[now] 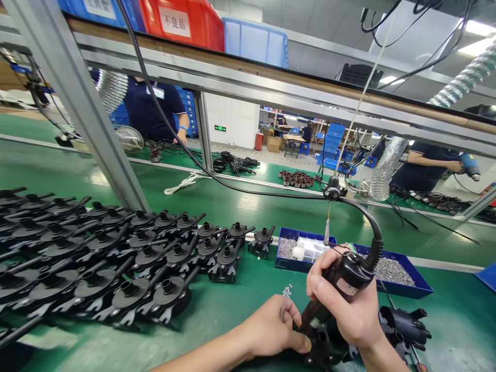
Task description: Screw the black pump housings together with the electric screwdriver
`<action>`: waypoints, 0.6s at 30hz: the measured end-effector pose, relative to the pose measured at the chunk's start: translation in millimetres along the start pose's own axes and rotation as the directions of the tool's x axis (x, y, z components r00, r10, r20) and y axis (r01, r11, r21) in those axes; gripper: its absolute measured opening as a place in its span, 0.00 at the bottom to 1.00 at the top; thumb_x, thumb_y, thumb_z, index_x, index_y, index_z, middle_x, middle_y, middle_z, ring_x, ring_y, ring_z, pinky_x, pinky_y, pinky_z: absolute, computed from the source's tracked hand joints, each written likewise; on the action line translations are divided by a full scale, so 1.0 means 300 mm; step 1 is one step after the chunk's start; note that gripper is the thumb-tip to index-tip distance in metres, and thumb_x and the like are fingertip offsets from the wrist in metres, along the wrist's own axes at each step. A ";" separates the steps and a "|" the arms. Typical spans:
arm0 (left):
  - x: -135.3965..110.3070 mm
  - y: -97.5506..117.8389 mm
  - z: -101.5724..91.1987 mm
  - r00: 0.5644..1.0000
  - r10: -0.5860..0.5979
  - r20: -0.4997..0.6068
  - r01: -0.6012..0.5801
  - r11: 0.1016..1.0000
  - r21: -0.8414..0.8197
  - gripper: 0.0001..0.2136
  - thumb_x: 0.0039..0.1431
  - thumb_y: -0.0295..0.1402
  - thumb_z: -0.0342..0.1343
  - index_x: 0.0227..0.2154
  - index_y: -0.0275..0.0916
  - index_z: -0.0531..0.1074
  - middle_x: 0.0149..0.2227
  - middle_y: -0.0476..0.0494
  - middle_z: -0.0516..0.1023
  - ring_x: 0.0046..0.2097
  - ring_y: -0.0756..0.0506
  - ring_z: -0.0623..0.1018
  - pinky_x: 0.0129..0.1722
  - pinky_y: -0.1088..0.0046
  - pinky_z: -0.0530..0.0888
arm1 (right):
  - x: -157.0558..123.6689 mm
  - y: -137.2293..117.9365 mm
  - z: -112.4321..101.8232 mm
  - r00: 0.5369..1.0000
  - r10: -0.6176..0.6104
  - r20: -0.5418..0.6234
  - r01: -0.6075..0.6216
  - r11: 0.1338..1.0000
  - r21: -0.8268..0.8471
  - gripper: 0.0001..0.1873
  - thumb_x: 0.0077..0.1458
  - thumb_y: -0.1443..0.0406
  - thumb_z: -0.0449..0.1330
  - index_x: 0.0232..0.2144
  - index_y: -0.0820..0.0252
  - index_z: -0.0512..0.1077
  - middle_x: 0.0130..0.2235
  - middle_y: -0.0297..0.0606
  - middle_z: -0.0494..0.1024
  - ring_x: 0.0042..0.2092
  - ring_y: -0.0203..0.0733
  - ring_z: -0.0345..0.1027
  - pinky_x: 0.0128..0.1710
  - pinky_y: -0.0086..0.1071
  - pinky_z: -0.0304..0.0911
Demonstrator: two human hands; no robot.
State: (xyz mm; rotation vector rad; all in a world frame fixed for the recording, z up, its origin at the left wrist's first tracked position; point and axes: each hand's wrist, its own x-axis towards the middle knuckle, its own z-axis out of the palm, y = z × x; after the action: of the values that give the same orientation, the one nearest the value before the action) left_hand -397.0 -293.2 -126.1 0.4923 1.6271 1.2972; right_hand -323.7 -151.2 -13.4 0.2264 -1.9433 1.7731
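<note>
The right hand (354, 310) wraps the glossy black screwdriver (344, 276); the left hand (271, 325) pinches a round matte-black plastic housing (323, 351).

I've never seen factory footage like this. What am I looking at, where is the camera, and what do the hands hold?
This is one picture from a camera worn on a worker's head, looking down at their own bare hands over a green workbench. The right hand grips a corded electric screwdriver, pointed down onto a black plastic part that the left hand steadies. Rows of similar black parts lie on the left; a blue tray of small screws sits behind the hands. Other people work beyond the bench.
</note>
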 end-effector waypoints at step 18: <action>0.096 -0.003 -0.167 0.897 0.433 -0.085 -0.160 0.498 0.852 0.14 0.69 0.28 0.53 0.38 0.43 0.85 0.43 0.43 0.79 0.45 0.42 0.80 0.44 0.69 0.73 | -0.003 -0.104 -0.012 0.996 0.075 0.055 -0.049 0.924 -0.380 0.11 0.65 0.57 0.67 0.32 0.55 0.74 0.29 0.33 0.73 0.29 0.40 0.65 0.30 0.34 0.65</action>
State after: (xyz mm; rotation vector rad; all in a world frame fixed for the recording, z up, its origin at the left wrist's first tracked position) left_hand -452.7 -296.8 -140.6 1.2718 2.4866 0.7375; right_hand -308.4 -152.2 14.0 0.0929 -2.3177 1.4018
